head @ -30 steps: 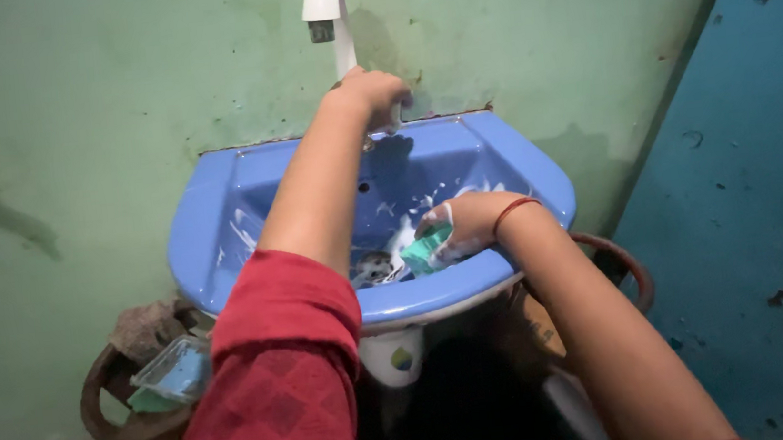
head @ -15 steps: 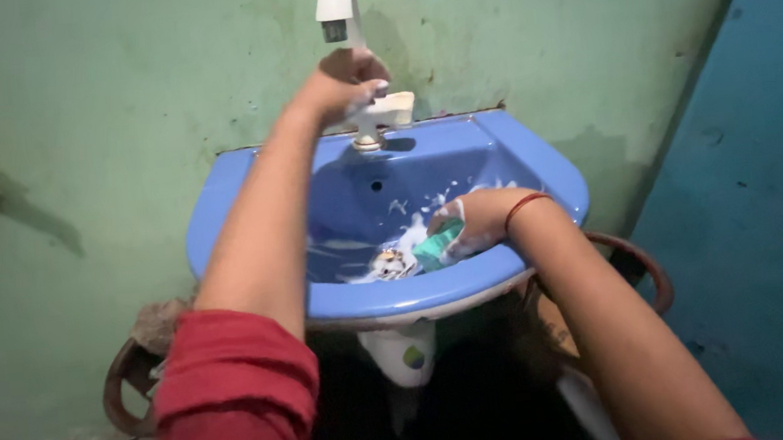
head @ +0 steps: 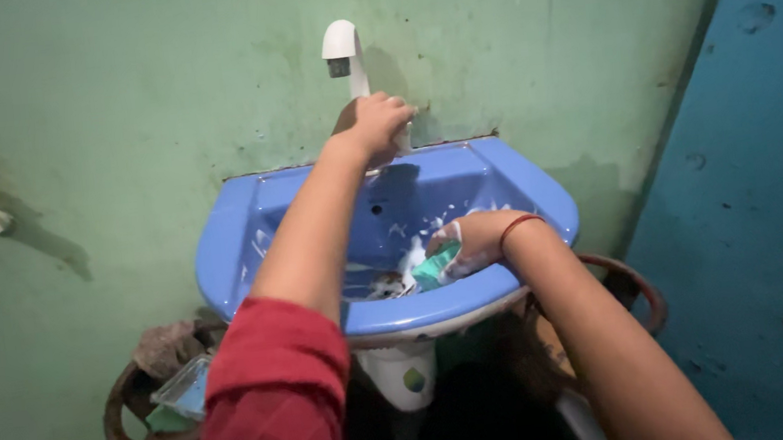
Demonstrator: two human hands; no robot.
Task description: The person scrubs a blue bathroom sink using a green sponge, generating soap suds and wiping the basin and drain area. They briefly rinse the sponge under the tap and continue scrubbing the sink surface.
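Basin: one blue wash basin [head: 223, 255], foam-streaked, beneath both hands.
Tap: one white tap [head: 343, 50]; its base is covered by the left hand.
Left hand: left hand [head: 375, 124] closed round the tap handle, seemingly to work it.
Right hand: right hand [head: 476, 241] curled round one green sponge [head: 435, 265], pressed low in the basin by the drain.

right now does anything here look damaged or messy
White suds are smeared inside the blue sink around the right hand, which holds a green sponge. The green wall is stained and chipped along the sink's back edge. The left hand grips the tap handle.
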